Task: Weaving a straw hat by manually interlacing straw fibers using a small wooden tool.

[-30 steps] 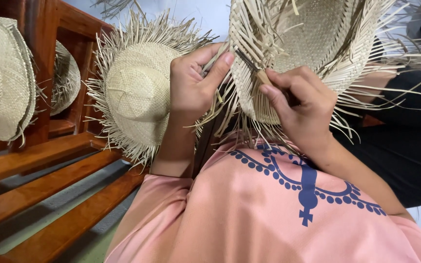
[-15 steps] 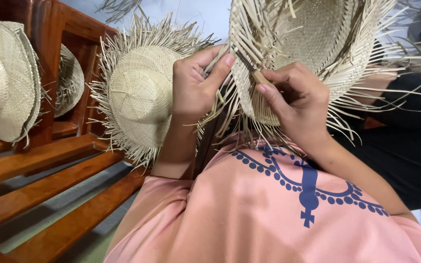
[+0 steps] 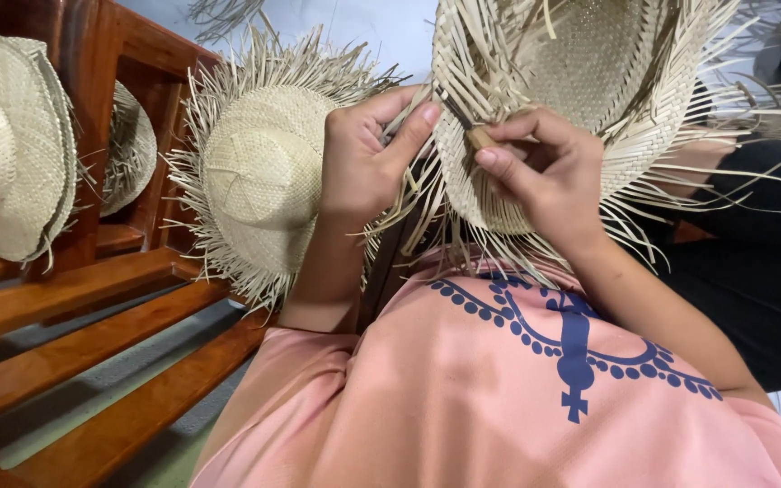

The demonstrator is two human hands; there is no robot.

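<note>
I hold an unfinished straw hat (image 3: 589, 81) with loose fringe strands in front of my chest. My left hand (image 3: 368, 154) pinches straw strands at the hat's brim edge between thumb and forefinger. My right hand (image 3: 535, 167) grips a small tool with a wooden handle (image 3: 479, 137), its thin metal tip poked into the weave of the brim close to my left thumb. Both hands are almost touching at the brim.
A second fringed straw hat (image 3: 259, 172) leans on a wooden bench (image 3: 92, 289) to my left. Two finished straw hats (image 3: 6, 145) hang at the bench's backrest. My pink shirt with a blue pattern (image 3: 517, 380) fills the lower view.
Both hands stay on the brim. The right hand has shifted the tool slightly up along the brim's weave; the left thumb has stretched out toward it.
</note>
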